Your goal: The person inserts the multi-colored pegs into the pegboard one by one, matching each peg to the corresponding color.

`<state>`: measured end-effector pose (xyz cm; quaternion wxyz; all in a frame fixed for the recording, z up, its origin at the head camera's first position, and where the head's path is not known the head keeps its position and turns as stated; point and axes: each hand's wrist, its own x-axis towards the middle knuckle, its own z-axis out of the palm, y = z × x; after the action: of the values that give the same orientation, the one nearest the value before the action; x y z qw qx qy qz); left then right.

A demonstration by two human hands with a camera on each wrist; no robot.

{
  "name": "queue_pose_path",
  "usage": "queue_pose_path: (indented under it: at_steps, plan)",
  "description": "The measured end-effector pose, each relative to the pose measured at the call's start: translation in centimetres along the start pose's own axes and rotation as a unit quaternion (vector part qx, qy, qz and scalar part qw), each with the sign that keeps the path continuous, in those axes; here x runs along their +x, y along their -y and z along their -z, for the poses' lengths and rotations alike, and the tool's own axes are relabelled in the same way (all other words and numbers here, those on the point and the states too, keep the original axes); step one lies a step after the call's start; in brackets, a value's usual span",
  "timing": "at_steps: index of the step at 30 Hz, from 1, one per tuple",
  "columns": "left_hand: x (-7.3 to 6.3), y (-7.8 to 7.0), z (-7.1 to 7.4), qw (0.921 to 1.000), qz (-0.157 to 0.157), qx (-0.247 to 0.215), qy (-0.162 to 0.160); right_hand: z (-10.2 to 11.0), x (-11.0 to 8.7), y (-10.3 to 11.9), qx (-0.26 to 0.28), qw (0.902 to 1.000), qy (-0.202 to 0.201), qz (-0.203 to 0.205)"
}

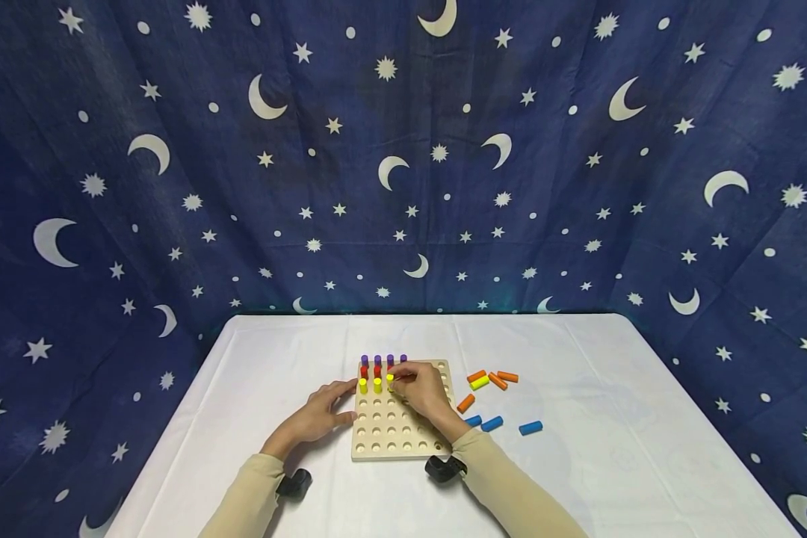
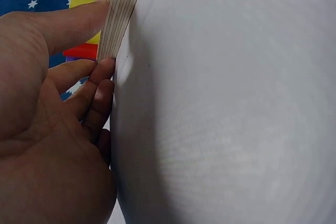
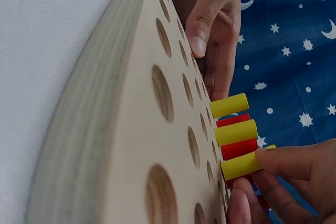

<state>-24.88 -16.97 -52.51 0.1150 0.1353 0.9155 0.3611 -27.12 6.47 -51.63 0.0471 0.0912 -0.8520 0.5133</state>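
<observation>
A square wooden peg board [image 1: 376, 439] lies on the table with rows of round holes. My right hand [image 1: 420, 388] pinches a yellow peg [image 3: 241, 166] between thumb and finger; the peg stands at a hole, its lower end right at the board's surface. Two more yellow pegs [image 3: 236, 132] stand upright in that row. Behind them are red pegs [image 1: 377, 371], partly hidden by the right hand, and a back row of several purple pegs [image 1: 378, 359]. My left hand [image 1: 317, 413] rests against the board's left edge, thumb and fingertips [image 2: 106, 66] touching its side.
Loose pegs lie right of the board: several orange pegs [image 1: 507, 376], one yellow-green peg [image 1: 480, 382] and three blue pegs [image 1: 530, 428]. The white table [image 1: 229, 388] ends at a dark blue curtain [image 1: 350, 194] with moons and stars.
</observation>
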Motion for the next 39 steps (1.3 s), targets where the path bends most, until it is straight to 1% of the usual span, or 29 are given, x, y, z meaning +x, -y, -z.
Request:
queue_pose_path:
  at_steps: [5,10,13,21,26,29,34,39]
  plan:
    - [0.04,0.05,-0.04,1.0,-0.006,0.002,-0.005,0.17,0.11,-0.02,0.009,0.9999,0.004,-0.011]
    - [0.15,0.14,-0.08,0.9998,-0.016,0.004,-0.011,0.18,0.05,-0.04,0.007,0.9998,0.018,-0.011]
    - [0.2,0.2,-0.09,0.9998,-0.015,0.006,-0.011,0.13,0.04,-0.05,-0.005,0.9997,0.025,-0.004]
    - [0.14,0.29,-0.09,0.9999,-0.013,0.004,-0.009,0.07,-0.06,0.07,-0.027,0.9983,0.051,-0.002]
    - [0.06,0.3,-0.2,0.9999,-0.011,0.006,-0.008,-0.01,-0.23,0.2,-0.038,0.9978,0.055,0.005]
    - [0.01,0.29,-0.21,1.0,-0.005,0.003,-0.004,-0.13,-0.33,0.23,-0.045,0.9972,0.059,0.01]
    - [0.01,0.27,-0.2,1.0,0.0,0.001,0.004,-0.49,-0.47,0.26,-0.074,0.9952,0.063,0.013]
    - [0.04,0.21,-0.15,0.9999,-0.012,0.005,-0.001,-0.63,-0.55,0.31,-0.094,0.9935,0.062,0.014]
